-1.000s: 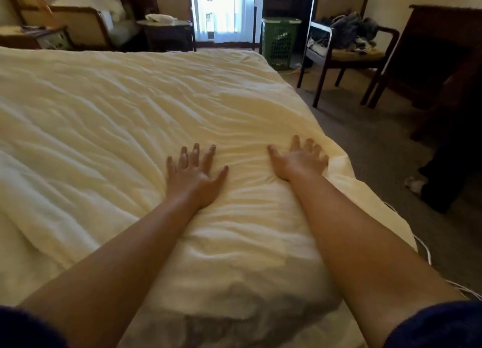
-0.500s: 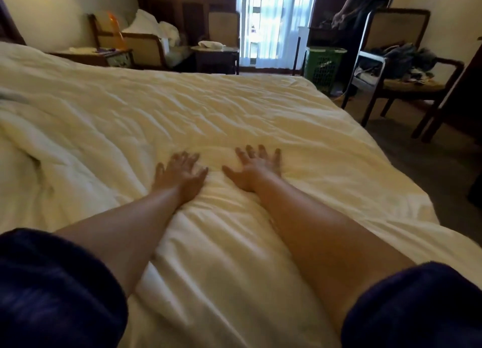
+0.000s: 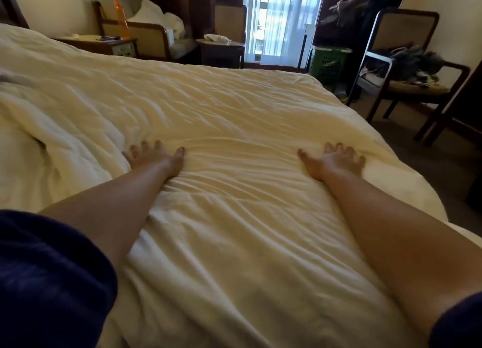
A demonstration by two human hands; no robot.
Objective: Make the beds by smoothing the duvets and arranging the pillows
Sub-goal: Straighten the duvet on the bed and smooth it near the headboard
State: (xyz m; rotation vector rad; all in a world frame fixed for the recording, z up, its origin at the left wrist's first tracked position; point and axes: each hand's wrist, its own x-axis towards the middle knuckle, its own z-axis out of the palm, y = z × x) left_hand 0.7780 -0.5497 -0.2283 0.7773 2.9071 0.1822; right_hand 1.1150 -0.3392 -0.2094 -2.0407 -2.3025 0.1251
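A cream duvet (image 3: 208, 107) covers the wide bed and fills most of the head view, still rippled with fine creases and bunched in a fold at the left. My left hand (image 3: 156, 158) lies flat on it with fingers spread, left of centre. My right hand (image 3: 332, 159) presses flat on the duvet too, fingers spread, close to the bed's right edge. Both forearms stretch out over the cover. I see no pillows on the bed.
A wooden chair (image 3: 414, 86) piled with clothes stands right of the bed, a green laundry basket (image 3: 327, 63) beyond the far corner. A nightstand (image 3: 104, 43), an armchair (image 3: 156, 34) with white linen and a small round table (image 3: 221, 47) line the far side.
My hands have slid apart across the duvet: half a second ago they lay close together near the middle, now the left sits further left and the right near the bed's edge.
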